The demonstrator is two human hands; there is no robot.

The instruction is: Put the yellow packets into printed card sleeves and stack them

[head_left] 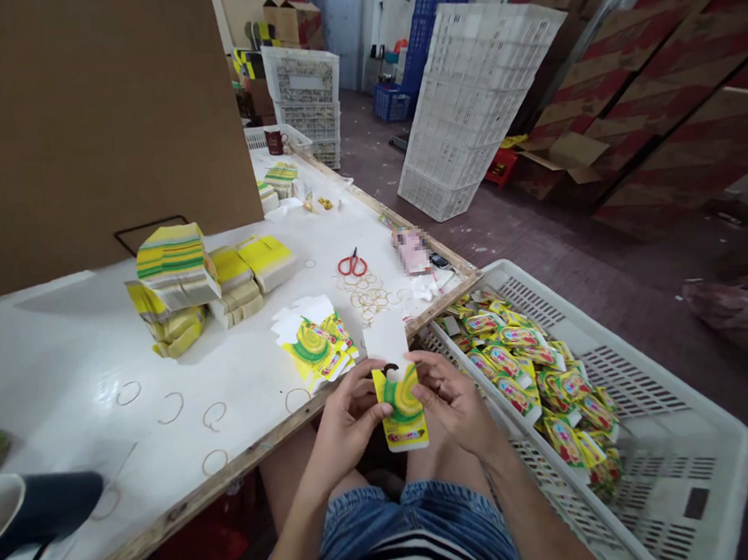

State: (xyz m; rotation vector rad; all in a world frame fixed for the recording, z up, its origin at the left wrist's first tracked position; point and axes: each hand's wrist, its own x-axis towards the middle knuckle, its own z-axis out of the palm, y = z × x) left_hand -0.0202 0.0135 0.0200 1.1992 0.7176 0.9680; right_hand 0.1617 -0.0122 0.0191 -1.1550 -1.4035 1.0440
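Note:
Over my lap, a small yellow and green printed carton (402, 409) is held by its sides between both hands, with a white flap standing up at its top. My left hand (354, 411) pinches its left edge with thumb and fingers. On the opposite edge, my right hand (450, 397) grips in the same way. A dark curved piece shows at the carton's upper opening; I cannot make out what it is. Just beyond my left hand, a loose pile of flat yellow-green cartons (317, 344) lies on the white table (244, 383).
Right of my legs stands a white plastic crate (686, 452) holding many packed cartons (537, 370). On the table are red-handled scissors (352, 264), rubber bands (369, 296), bundled cartons (175, 265) and a dark mug (54, 505). A large cardboard box (90, 123) stands at the left; stacked crates (472, 100) stand behind.

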